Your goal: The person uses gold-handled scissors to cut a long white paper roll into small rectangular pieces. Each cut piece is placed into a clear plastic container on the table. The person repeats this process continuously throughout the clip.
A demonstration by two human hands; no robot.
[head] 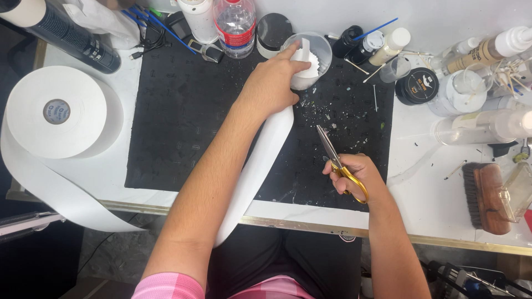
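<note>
My left hand (pixel 271 83) reaches across the black mat (pixel 183 111) and grips the end of a long white paper strip (pixel 260 160), pushing it into a clear plastic cup (pixel 321 47) with the index finger. The strip runs back over the table edge toward my lap. My right hand (pixel 357 177) holds gold-handled scissors (pixel 332 158) near the mat's front right, blades closed and pointing away from me.
A big roll of white paper (pixel 55 111) sits at the left with its tail hanging off the edge. Bottles, jars and swabs crowd the back and right, including a water bottle (pixel 235 25) and a black jar (pixel 417 86). A wooden brush (pixel 487 196) lies at the right.
</note>
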